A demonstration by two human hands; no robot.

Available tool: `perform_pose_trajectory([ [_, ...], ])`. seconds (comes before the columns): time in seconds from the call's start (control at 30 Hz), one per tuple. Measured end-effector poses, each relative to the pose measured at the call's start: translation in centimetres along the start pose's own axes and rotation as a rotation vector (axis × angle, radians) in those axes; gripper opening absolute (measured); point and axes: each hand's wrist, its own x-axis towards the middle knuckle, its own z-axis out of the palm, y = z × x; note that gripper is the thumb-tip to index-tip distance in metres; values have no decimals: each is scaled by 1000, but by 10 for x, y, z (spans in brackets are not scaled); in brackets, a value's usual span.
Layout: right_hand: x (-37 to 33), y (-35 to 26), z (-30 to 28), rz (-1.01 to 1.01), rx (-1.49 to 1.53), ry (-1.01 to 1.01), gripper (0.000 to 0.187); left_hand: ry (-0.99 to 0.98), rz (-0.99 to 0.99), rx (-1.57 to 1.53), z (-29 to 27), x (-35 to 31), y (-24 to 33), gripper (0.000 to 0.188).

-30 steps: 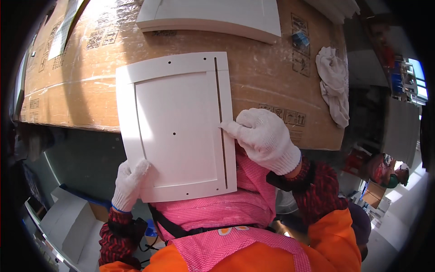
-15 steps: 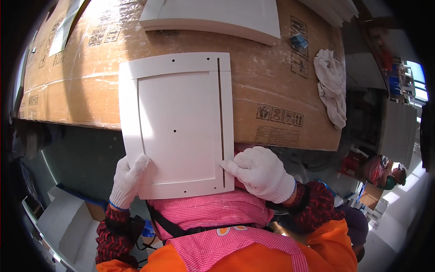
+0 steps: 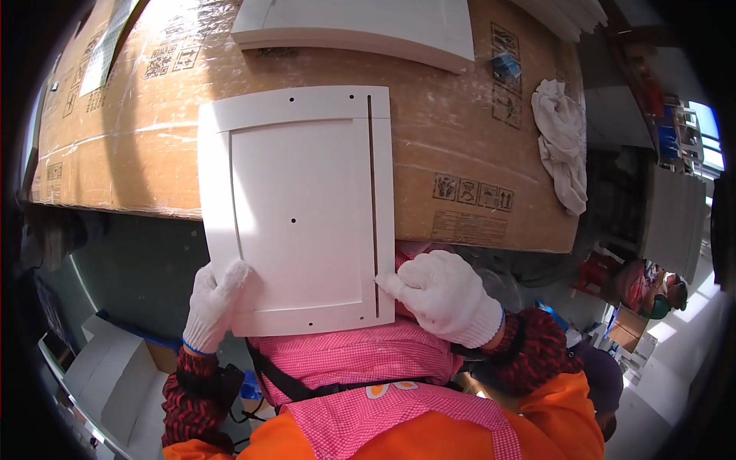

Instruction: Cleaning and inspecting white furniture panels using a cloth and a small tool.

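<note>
White panel [image 3: 299, 176] is gripped by left hand [image 3: 215, 300], right hand [image 3: 445, 295] closed at its groove [image 3: 373, 199].

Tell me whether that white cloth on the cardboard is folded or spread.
Neither: the white cloth lies bunched on the cardboard, its creases uneven and its outline irregular.

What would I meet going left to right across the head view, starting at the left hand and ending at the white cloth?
Left hand → dark dot in the middle of the white panel → dark slot → right hand → white cloth.
</note>
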Motion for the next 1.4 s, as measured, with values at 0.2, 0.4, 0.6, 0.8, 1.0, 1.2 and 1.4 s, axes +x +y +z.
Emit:
perform_pose_trajectory([
  [0.2,5,2,-2,-23,-33,67,22,14,17,-8,3,1,3,38],
  [0.4,4,2,1,-38,16,82,36,-5,25,-49,3,0,3,38],
  [0.6,-1,-2,0,-8,59,7,36,-10,11,-28,2,1,1,40],
  [0.8,14,8,-3,-44,0,93,40,-31,-29,-29,-4,2,-3,41],
  [1.0,56,26,-16,-61,-110,164,25,-22,-14,-106,4,1,5,40],
  [1.2,103,61,-25,-66,-175,259,23,-76,-28,-101,-3,5,-9,45],
  [1.4,123,71,-23,-66,-217,291,23,-46,-44,-81,0,1,4,35],
])
